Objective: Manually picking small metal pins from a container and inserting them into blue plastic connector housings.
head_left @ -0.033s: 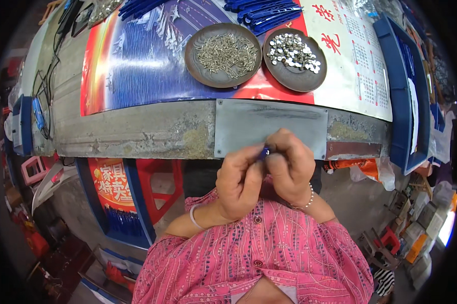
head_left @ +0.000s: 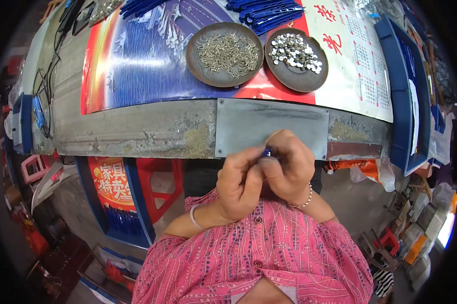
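Observation:
Close in front of my chest, my left hand (head_left: 240, 182) and my right hand (head_left: 290, 169) meet with fingertips pinched together. Between them they hold a small dark-blue piece (head_left: 266, 152) with a bright spot on its end; most of it is hidden by the fingers, so its kind does not show. Just beyond the hands lies a grey metal plate (head_left: 271, 126) fixed at the table's edge. Farther off stand a round dark dish (head_left: 195, 66) heaped with small metal pins (head_left: 229, 54) and another dark dish (head_left: 302, 83) with small shiny round caps (head_left: 295, 52).
Bundles of long blue pieces (head_left: 269, 15) lie at the back on a printed poster (head_left: 147, 76). A blue crate (head_left: 398, 96) stands at the right. Below the table's left part is a blue tray (head_left: 146, 202) beside a red stool (head_left: 162, 202). Black cables (head_left: 45, 91) lie at far left.
My right thumb and fingers have shifted slightly over the small blue piece, which has turned a little. My left hand stays nearly where it was.

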The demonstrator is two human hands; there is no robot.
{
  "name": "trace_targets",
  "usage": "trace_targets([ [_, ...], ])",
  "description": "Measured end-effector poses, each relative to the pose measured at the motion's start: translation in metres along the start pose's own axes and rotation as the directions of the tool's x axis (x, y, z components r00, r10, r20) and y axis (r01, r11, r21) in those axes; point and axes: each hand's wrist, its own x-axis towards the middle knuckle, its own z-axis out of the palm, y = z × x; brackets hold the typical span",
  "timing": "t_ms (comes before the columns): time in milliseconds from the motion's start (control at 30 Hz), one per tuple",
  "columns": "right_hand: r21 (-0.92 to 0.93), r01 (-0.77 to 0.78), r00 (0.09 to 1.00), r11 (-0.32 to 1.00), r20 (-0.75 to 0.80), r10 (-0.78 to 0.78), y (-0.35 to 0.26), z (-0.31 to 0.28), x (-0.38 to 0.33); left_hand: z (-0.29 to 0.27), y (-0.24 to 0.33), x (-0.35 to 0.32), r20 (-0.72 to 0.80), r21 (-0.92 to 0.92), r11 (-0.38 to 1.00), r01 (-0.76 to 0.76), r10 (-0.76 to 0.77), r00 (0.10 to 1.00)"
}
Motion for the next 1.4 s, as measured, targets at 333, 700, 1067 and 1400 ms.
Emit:
trace_targets([
  [333, -0.051, -0.106, 0.994, 0.993, -0.013, 0.105, -0.011, 0.001, -0.004, 0.004, 0.002, 0.004, -0.105, -0.197, 0.976, 0.095, -0.118, 0.987],
  [700, -0.022, 0.115, 0.975, 0.993, -0.189, -0.117, 0.001, 0.016, -0.011, -0.001, -0.003, 0.001, -0.173, 0.014, 1.000, 0.008, -0.005, 0.985],
  [1067, -0.220, 0.121, 0.976, 0.968, -0.154, -0.157, 0.003, 0.025, -0.017, -0.009, -0.011, -0.006, -0.040, 0.131, 0.989, -0.070, 0.076, 0.996],
  [1400, -0.015, 0.016, 0.994, 1.000, -0.105, -0.017, -0.007, 0.011, -0.008, -0.002, -0.006, 0.003, -0.148, 0.036, 0.997, -0.064, 0.068, 0.987],
])
